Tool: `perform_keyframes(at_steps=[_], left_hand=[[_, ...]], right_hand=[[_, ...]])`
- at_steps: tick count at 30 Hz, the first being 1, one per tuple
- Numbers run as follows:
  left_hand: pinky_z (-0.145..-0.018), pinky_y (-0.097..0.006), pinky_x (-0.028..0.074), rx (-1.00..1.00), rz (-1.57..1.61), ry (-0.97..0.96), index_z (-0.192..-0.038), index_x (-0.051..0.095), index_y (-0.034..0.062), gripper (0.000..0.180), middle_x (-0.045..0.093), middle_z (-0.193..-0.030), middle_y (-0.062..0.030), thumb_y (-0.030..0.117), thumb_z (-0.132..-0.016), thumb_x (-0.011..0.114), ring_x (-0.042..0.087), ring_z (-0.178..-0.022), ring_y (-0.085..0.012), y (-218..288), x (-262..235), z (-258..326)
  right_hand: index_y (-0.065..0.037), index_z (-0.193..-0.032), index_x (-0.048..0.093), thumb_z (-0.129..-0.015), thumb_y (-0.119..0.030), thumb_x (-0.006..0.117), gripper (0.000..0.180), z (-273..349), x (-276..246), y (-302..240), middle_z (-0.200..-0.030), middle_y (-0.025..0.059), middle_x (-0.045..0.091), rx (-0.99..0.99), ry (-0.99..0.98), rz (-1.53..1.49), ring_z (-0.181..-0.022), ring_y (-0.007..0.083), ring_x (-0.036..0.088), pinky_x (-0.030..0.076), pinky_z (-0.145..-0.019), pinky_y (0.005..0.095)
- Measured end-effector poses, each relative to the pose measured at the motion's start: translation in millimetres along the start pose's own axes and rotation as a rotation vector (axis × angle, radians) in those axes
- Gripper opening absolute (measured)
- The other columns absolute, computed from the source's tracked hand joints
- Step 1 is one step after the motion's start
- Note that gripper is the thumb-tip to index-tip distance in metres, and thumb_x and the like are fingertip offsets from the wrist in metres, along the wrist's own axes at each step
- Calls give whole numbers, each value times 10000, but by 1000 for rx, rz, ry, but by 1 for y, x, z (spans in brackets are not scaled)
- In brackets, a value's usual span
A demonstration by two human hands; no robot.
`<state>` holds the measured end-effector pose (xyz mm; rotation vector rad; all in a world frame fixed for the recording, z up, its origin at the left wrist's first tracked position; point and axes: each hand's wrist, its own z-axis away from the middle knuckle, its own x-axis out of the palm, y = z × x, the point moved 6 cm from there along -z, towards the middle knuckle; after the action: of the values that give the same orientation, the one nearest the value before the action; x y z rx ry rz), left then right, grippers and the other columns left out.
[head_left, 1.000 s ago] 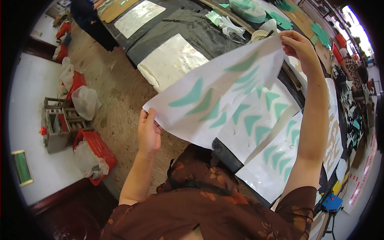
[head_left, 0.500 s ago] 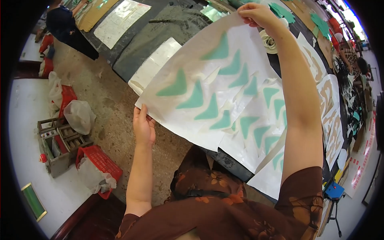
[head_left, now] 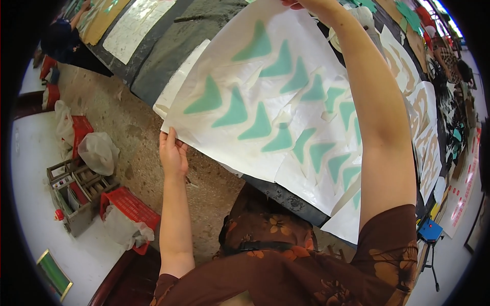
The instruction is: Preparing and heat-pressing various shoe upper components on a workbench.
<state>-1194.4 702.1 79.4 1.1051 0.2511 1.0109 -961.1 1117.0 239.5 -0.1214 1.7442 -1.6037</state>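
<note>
Fingers (head_left: 168,138) of my left hand (head_left: 173,155) pinch the white sheet of teal shapes (head_left: 265,102) at its near corner — my right hand (head_left: 306,4) grips the far edge. I'm holding it spread above the desk (head_left: 194,46); laying it flat likely needs both corners lowered evenly.

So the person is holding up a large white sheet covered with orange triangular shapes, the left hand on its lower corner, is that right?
Not quite: the shapes on the white sheet are teal green, not orange, as the head view shows. The rest holds: the left hand grips the sheet's lower corner, and the right hand holds its top edge.
</note>
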Motion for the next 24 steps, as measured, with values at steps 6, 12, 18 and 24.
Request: perform_keyframes(at_steps=[6,12,18,24], left_hand=[[-921,-362,541,-65,-79,54,-1320,469,40,328,596,-1236,-92,156,-1016,512,614,-1091,-201,-16,-14,-14],[-837,-340,536,-149,-256,40,-1287,459,62,347,604,-1207,-86,125,-965,569,620,-1050,-196,-27,-15,-22],[-843,-361,529,-104,-300,13,-1283,443,64,364,600,-1200,-83,74,-944,574,613,-1052,-198,-25,-14,-29],[-865,-375,523,-74,-282,8,-1313,417,61,406,578,-1224,-95,64,-940,576,608,-1046,-211,-16,-3,-25]], right_hand=[[-54,-1182,588,-889,-118,627,302,54,-3,21,-1011,49,631,10,108,-81,-886,128,594,481,-753,266],[-74,-1010,671,-873,-113,595,162,201,-17,139,-905,94,690,157,-17,400,-851,204,653,504,-787,320],[-89,-944,680,-888,-208,580,165,273,13,162,-877,96,702,114,13,648,-823,321,622,473,-761,426],[-105,-880,664,-889,-195,551,145,301,20,177,-833,70,690,272,31,827,-839,313,581,422,-806,454]])
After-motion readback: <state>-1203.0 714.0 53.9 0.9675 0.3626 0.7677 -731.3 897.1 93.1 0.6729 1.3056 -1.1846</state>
